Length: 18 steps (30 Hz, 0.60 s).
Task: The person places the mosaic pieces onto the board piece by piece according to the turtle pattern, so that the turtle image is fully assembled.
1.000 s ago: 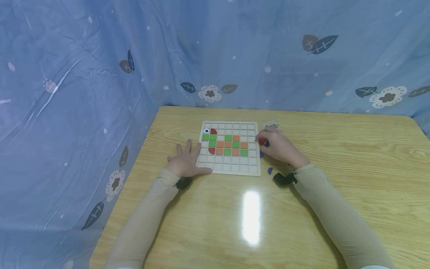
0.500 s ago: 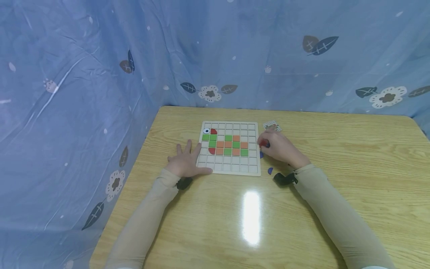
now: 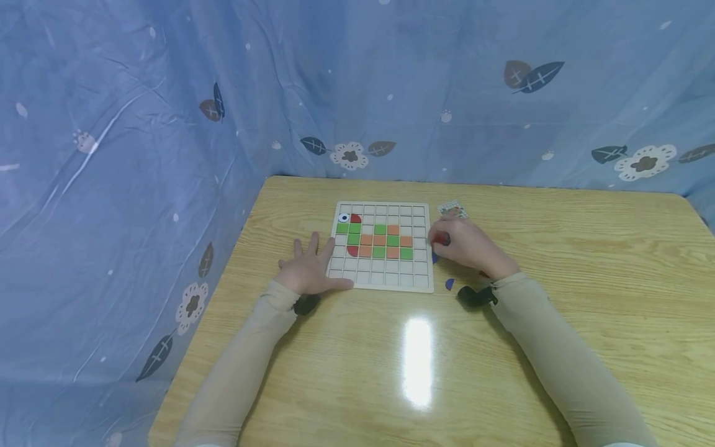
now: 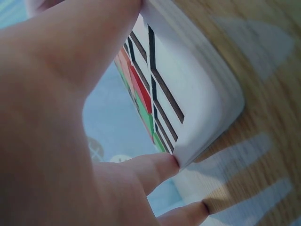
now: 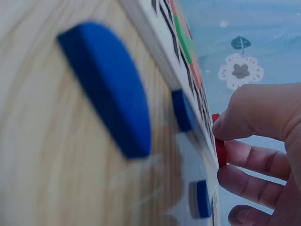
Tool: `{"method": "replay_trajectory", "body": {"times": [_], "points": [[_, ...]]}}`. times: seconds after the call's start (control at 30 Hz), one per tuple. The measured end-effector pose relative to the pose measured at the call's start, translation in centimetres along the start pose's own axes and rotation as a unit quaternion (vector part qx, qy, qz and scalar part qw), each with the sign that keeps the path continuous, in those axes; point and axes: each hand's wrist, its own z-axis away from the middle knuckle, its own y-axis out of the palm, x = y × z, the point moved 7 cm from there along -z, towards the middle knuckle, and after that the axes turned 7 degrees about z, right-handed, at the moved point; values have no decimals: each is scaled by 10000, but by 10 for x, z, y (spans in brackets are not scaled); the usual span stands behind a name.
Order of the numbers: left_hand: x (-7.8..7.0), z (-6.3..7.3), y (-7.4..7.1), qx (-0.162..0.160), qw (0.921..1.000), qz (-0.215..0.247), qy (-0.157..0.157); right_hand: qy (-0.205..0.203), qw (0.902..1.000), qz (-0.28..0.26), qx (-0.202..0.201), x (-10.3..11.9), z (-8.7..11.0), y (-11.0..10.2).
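Note:
My left hand (image 3: 304, 273) lies with fingers spread at the left edge of a square grid board (image 3: 380, 282), its thumb along the front left corner. In the left wrist view, fingertips touch the board's pale rim (image 4: 202, 94). Green, orange and red tiles and a round eye tile (image 3: 344, 218) fill some cells in an animal-like figure. Beside the board's right edge, my right hand (image 3: 460, 245) pinches a small red piece (image 5: 220, 153) between thumb and fingers; the fingers partly hide it.
A blue half-round piece (image 5: 110, 89) lies on the wooden table, with two more blue pieces nearer the board, one a blue piece (image 5: 182, 110) against its edge. A small patterned card (image 3: 449, 205) lies beyond my right hand. A blue curtain hangs behind.
The right fingers have drawn together on the red piece and shifted very slightly right. A bit of red now shows beside the right wrist. The left hand and the board have stayed put.

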Motion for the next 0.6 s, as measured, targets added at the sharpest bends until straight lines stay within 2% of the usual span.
{"method": "replay_trajectory", "body": {"times": [0.23,0.6], "points": [[1,-1,1,-3,10000,9,7,-255,9995,-186,-1,19,-14,1],[0,-2,1,-13,10000,11,-34,-398,9975,-490,302,48,-55,13]]}}
